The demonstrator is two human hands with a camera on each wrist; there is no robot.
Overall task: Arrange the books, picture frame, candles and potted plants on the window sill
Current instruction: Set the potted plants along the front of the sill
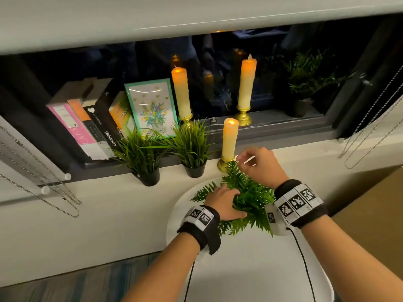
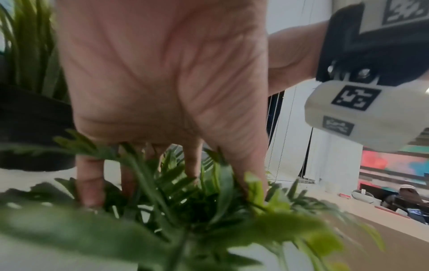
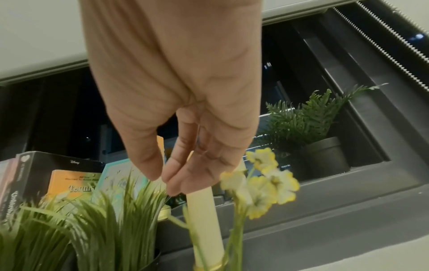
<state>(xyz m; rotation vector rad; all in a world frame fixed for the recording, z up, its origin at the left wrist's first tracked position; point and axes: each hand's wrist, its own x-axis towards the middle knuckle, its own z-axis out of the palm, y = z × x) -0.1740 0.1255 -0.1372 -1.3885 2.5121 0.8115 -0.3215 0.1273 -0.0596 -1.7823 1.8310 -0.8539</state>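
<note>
A fern plant (image 1: 250, 197) sits on a white round table (image 1: 250, 269) below the sill (image 1: 109, 203). My left hand (image 1: 226, 203) reaches down into its leaves (image 2: 185, 210), fingers and thumb around the centre, tips hidden in foliage. My right hand (image 1: 242, 159) hovers above the fern, beside the base of the nearest lit candle (image 1: 229, 138), fingers relaxed and holding nothing (image 3: 167, 181). Yellow flowers (image 3: 262, 183) rise just below it. On the sill stand leaning books (image 1: 87, 118), a picture frame (image 1: 152, 105), two grass plants (image 1: 141, 153) (image 1: 192, 144) and two taller candles (image 1: 182, 92) (image 1: 246, 83).
Another fern in a dark pot (image 1: 305, 79) stands at the far right of the window recess. Blind chains hang at the left (image 1: 43, 188) and the right (image 1: 370, 127). A brown surface (image 1: 370, 214) lies right of the table. The lowered blind overhangs the window.
</note>
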